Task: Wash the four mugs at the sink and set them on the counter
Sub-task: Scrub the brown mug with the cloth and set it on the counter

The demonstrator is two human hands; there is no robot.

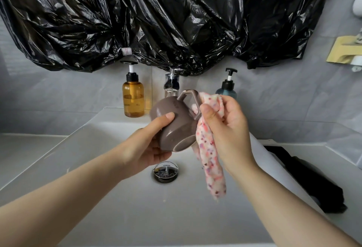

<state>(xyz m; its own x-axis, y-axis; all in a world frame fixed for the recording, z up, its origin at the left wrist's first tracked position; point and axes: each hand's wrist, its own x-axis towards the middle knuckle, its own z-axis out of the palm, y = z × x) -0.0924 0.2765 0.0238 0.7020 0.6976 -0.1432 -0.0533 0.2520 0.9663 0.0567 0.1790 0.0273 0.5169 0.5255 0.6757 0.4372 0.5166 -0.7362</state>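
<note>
One head-worn wide view looks forward and down, close over the sink.

The mug is a dull grey-brown all over. The cloth at its 3 o'clock is creamy white with little pink, red and purple spots. The sink is white, and the drain at the mug's 6 o'clock is shiny silver. At 11 o'clock is an orange-brown bottle with a black top. At 1 o'clock is a blue-green bottle, black-topped too. Shiny black plastic fills 12 o'clock. The wall is pale grey.
</note>
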